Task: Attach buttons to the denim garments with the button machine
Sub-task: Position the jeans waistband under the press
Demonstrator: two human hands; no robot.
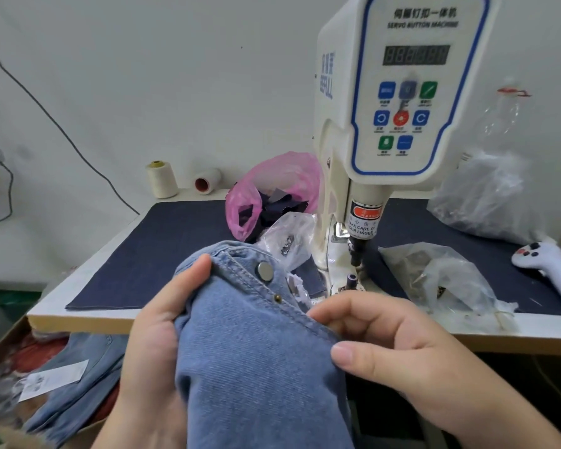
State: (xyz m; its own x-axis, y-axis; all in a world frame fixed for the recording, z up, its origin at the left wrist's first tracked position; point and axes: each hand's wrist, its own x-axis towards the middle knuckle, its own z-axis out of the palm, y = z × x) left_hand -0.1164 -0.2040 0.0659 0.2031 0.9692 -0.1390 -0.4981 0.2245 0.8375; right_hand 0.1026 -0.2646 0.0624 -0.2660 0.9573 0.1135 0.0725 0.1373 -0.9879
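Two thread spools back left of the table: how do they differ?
The left spool stands upright; the right spool lies on its side, open end toward the camera. The left looks taller, with a yellow core top; the right shows an orange-red core. Both carry cream thread and sit by the wall.

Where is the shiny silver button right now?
The silver button sits on the waistband of the denim garment, just right of the left hand thumb and left of the button machine.

Around the one button machine on the desk: two thread spools to its left, one pink bag beside it, three clear bags, one white controller right, and two hands on one denim garment in front.
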